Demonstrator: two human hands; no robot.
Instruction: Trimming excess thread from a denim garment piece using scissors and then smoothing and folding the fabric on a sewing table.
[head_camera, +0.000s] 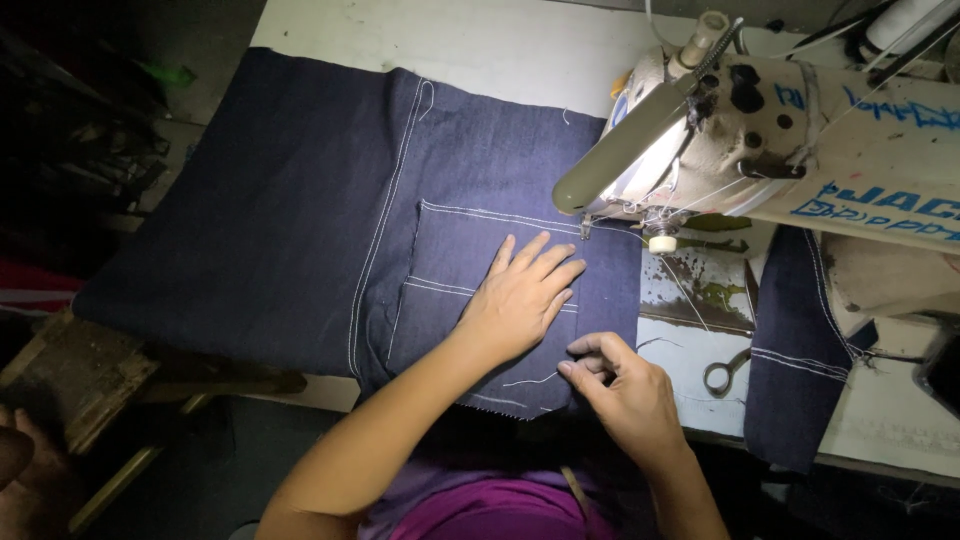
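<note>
While the left hand (520, 300) lies flat, fingers spread, on the denim panel (330, 210) just left of the sewing machine (780, 150), the right hand (625, 390) pinches the hem; keeping the cloth taut should steady the stitching.

Printed blue lettering (875, 205) along the front face of the cream sewing machine arm (860, 150), upper right, running off the right edge. Handwritten blue marker marks (895, 108) higher on the same arm, scrawled across its top side, with a smaller blue mark (792, 97) toward the machine head. Dark, screen-like rectangular object (943, 370) at the far right edge above the tabletop (500, 45), cut off by the frame, kind not discernible.
</note>
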